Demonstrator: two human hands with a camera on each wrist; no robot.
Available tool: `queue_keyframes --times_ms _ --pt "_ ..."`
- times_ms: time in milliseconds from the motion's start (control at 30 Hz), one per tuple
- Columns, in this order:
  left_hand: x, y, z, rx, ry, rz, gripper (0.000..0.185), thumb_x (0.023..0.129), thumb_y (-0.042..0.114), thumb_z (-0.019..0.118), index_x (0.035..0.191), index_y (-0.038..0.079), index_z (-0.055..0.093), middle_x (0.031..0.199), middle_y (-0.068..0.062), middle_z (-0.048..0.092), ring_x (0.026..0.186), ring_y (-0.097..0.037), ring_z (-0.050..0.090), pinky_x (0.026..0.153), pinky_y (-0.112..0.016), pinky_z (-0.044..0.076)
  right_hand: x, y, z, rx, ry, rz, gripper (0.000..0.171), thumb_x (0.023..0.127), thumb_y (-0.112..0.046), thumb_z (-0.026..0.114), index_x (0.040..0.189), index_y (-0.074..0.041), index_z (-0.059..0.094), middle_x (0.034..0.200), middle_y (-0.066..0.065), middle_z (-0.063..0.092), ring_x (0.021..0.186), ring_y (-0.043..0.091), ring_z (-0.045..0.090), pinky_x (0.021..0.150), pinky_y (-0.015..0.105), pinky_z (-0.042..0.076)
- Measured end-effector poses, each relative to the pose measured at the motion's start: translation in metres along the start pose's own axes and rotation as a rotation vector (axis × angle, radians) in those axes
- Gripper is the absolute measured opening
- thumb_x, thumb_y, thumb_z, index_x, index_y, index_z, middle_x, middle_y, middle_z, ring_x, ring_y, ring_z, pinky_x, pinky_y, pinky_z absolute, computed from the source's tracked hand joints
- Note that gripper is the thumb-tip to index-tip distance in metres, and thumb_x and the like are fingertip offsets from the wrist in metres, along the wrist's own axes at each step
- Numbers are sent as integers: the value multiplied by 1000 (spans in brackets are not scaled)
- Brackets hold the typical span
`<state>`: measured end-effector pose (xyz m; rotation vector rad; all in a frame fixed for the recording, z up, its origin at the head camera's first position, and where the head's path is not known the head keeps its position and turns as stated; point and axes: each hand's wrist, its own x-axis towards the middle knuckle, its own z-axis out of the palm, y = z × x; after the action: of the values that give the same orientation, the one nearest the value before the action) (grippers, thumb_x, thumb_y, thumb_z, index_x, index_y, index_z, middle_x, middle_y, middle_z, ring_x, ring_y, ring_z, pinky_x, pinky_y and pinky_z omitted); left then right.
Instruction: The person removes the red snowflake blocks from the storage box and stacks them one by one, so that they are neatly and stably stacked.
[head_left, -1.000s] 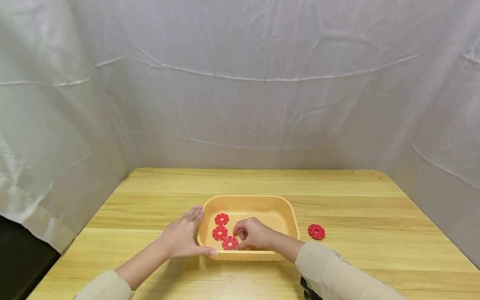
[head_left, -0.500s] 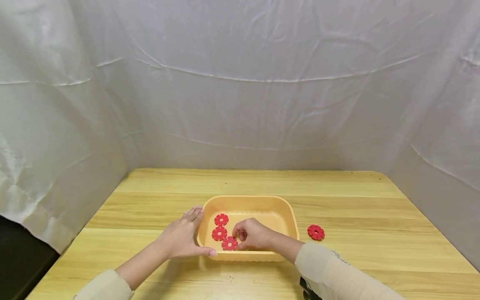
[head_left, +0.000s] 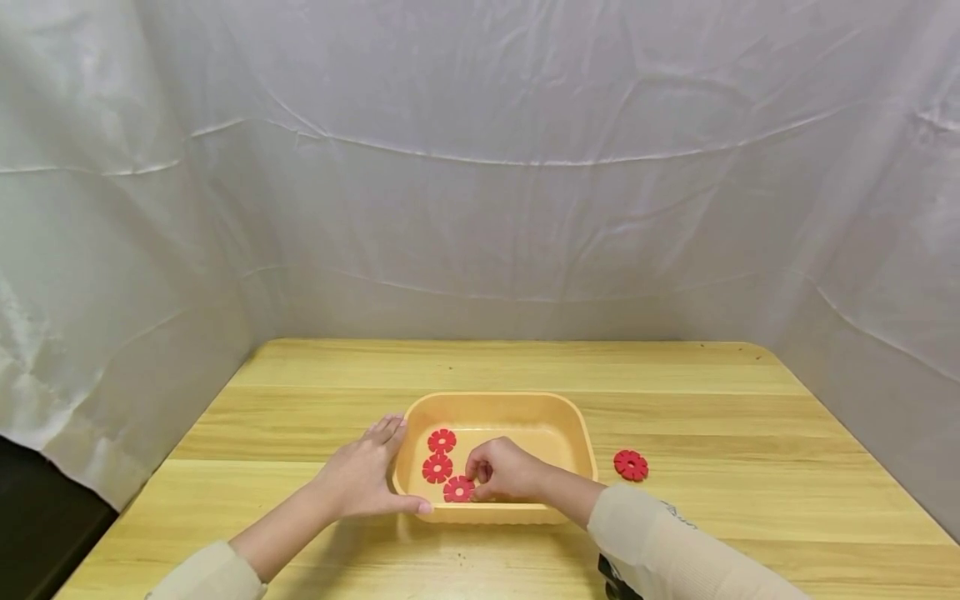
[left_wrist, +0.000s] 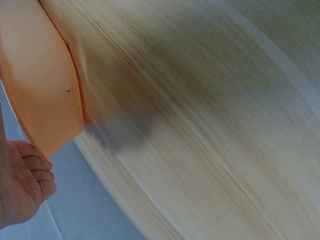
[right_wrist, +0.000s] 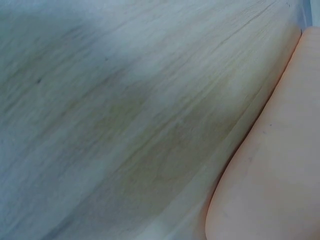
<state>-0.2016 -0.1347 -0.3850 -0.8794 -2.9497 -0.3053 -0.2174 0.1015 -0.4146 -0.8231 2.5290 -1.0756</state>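
Note:
An orange-yellow plastic basin (head_left: 517, 512) stands on the table, holding several flat red notched building discs. One disc (head_left: 442, 441) lies toward the back left, with a second disc (head_left: 437, 468) just in front of it. My left hand (head_left: 365, 473) holds the basin's left end, fingers along the side and thumb at the front rim; curled fingers (left_wrist: 37, 170) show beside the wall in the left wrist view. Inside the basin, my right hand (head_left: 506, 468) pinches the right edge of the nearest disc (head_left: 458, 489) between thumb and bent fingers. The right wrist view shows the basin's outer wall (right_wrist: 272, 160), not the fingers.
Another red disc (head_left: 631, 466) lies on the wooden table (head_left: 720, 467) to the right of the basin, close to the right forearm. A pale curtain (head_left: 480, 208) hangs behind and on both sides. Part of a black device (head_left: 617, 579) shows under the right sleeve.

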Motion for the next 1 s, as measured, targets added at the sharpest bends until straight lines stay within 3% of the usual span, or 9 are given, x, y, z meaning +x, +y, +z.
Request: queue_keyframes --times_ms 567,1000 --pt "1 0 0 -2 14 0 116 62 77 60 137 -8 38 143 -28 35 132 -43 36 96 -55 44 -3 -2 -5 -58 50 -19 8 71 4 71 76 0 66 61 -2 55 55 1 45 49 13 42" --pt "-1 1 -1 -1 10 -1 116 63 78 59 137 -9 37 143 -28 35 131 -44 37 97 -55 43 -11 -3 -13 -52 138 -56 11 72 2 70 82 1 66 70 -1 58 62 2 47 56 15 46"
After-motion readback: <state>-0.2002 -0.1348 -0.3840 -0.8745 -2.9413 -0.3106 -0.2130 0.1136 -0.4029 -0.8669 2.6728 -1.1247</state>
